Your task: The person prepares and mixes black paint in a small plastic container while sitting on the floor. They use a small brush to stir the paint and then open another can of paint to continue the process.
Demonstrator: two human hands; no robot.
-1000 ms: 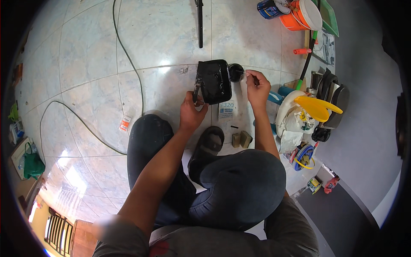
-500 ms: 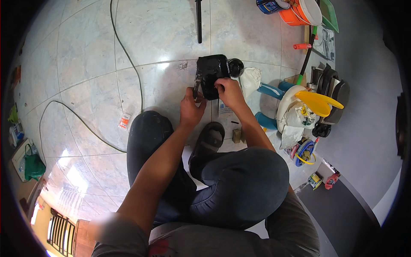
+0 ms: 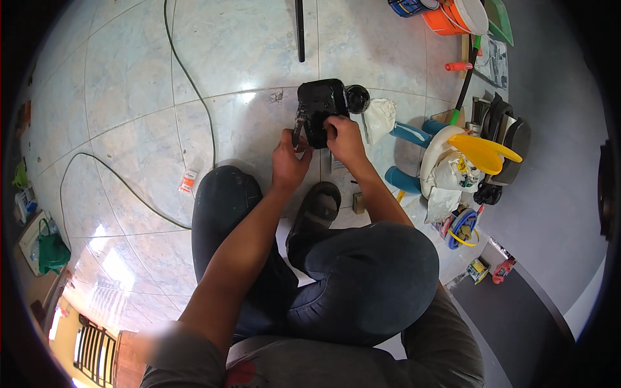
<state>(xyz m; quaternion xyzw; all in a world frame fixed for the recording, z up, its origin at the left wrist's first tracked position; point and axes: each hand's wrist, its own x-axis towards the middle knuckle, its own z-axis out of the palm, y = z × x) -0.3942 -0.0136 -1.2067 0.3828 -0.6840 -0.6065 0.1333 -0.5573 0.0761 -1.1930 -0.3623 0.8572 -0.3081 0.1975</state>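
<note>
Tray (image 3: 315, 96) on tiled floor (image 3: 142, 149), dark strip (image 3: 297, 131) at near-left corner gripped by left hand (image 3: 290, 167), right hand (image 3: 347, 142) over right edge, hold unclear

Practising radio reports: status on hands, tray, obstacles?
Left hand at near end of black tray. Right hand over tray; grips unclear. Nothing seems blocking; black container right of tray.

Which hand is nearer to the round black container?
Right. The right hand is just below the round black container in the picture, partly over the black tray; the left hand is farther off, lower and to the left.
</note>
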